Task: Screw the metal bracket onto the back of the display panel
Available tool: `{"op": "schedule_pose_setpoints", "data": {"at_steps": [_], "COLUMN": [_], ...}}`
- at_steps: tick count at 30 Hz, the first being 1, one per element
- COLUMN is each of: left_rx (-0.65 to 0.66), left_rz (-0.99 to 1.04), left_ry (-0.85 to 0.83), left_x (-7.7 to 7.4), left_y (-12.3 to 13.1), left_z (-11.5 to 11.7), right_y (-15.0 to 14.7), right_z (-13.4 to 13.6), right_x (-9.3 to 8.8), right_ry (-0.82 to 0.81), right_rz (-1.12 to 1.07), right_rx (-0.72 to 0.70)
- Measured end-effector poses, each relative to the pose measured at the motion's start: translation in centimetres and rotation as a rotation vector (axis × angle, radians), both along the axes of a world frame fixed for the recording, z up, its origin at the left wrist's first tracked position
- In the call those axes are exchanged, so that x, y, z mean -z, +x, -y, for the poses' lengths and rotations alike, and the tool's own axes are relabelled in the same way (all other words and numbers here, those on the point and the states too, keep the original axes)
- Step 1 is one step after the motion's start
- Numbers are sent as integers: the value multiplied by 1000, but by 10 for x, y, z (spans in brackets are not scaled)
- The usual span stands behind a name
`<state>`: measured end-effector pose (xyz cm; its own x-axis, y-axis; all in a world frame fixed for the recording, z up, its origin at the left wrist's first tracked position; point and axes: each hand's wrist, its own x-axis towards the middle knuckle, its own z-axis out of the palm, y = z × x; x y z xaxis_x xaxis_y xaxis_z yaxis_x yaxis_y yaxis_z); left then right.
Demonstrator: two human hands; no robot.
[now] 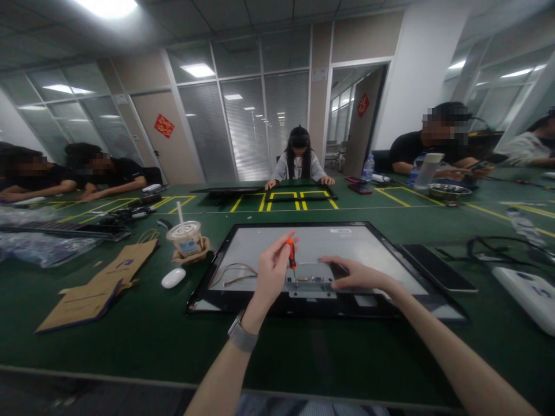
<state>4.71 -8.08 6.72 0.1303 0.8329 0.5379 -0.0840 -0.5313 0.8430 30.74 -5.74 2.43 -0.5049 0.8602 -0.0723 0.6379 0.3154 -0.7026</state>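
Observation:
My left hand (274, 263) is closed around a small screwdriver (292, 254) with an orange and black handle. Its shaft points down at a metal bracket (312, 287) with ports and screw holes. That bracket lies at the near edge of a flat display panel (368, 245), grey-backed with a black frame. From the right, my right hand (358, 273) reaches over the panel, fingers stretched and thumb apart. The thumb appears to touch the bracket's right end; whether the fingertips press on anything is unclear. Thin wires (238, 268) lie on the panel left of my left hand.
Left of the panel are a lidded drink cup (186, 238), a white mouse (173, 278) and a paper bag (99, 283). A black phone (436, 267) and a white device (526, 294) lie right. Across the green table (303, 352), a person (299, 159) touches a black frame; others sit around.

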Motion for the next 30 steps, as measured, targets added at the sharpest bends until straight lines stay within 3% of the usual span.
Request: {"op": "schedule_pose_setpoints", "data": {"at_steps": [3,8,16,23,30], "left_rx": [-12,-151,-36,-189,-141], "left_rz": [-27,-87,-65,-98,-111], "left_ry": [15,180,71,164,158], "left_x": [1,1,0,-1,-4], "left_y": [1,0,0,0,-2], "left_z": [-1,-3,0,-2,-1], "right_y": [-1,-1,1,-2,-2], "right_z": [1,-1,-2,2,3], "right_x": [-1,1,3,-3,-5], "right_ry": [-5,-13,-7,-22,-12], "right_rz": [-3,-8,-7,3,4], "right_rx": [-1,3,-1,10,14]}}
